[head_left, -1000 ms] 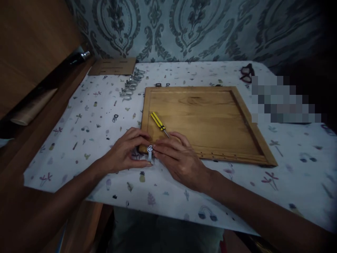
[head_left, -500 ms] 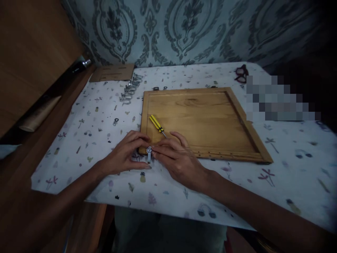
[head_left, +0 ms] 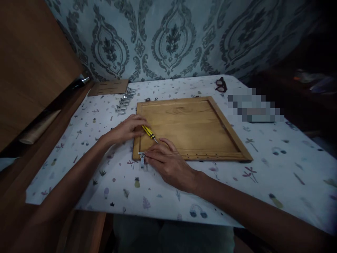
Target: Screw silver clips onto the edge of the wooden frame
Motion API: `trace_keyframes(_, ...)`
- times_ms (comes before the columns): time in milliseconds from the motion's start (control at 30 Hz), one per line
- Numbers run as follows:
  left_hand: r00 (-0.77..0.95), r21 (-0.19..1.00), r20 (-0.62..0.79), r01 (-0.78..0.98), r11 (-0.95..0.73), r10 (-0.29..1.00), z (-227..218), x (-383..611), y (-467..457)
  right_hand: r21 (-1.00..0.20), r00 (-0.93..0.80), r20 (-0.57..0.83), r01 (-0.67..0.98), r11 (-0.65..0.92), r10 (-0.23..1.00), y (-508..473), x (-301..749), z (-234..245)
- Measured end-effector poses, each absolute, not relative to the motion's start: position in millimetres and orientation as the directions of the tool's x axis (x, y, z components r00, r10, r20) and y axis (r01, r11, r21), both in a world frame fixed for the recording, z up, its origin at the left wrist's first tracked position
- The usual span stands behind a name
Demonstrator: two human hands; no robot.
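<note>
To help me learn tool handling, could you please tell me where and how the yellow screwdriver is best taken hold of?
Probably by its yellow handle, coming from the left and above: the screwdriver slants over the wooden board, handle toward the far left, and this thicker part offers more to hold than the thin metal shaft.

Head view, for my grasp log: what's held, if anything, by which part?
Right hand touches the hinge at its right side; left hand meets the screwdriver at its handle. Whether either grip is closed is unclear.
</note>
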State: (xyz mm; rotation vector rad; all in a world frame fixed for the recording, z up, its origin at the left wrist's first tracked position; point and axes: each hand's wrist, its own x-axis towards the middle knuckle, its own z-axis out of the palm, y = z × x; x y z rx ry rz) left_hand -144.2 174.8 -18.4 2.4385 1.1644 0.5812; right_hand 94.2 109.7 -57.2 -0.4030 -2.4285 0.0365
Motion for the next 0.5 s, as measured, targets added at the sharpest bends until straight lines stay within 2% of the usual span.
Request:
trace_keyframes(167, 0.598, 0.534, 0.169, 0.612, -0.583, 0.783, -15.1, -146.8, 184.7, -0.108, -0.729, 0.618, 0.291, 0.95, 0.294, 109.5, 93.6, -59.0)
trace_keyframes(300, 0.584, 0.618, 0.174, 0.562, -0.549, 0.793, -11.9, -147.4, 180.8, -0.105, -0.733, 0.619, 0.278, 0.955, 0.281, 109.5, 93.7, -58.0)
trace_keyframes(400, 0.501, 0.695, 0.233, 0.514, -0.503, 0.834, -5.0, -154.1, 172.1, -0.095, -0.723, 0.639, 0.264, 0.96, 0.262, 110.0, 94.0, -56.8)
trace_keyframes(500, 0.337, 0.751, 0.373, 0.438, -0.494, 0.865, 8.4, -162.3, 163.4, -0.095, -0.715, 0.653, 0.252, 0.963, 0.251, 110.8, 94.0, -56.7)
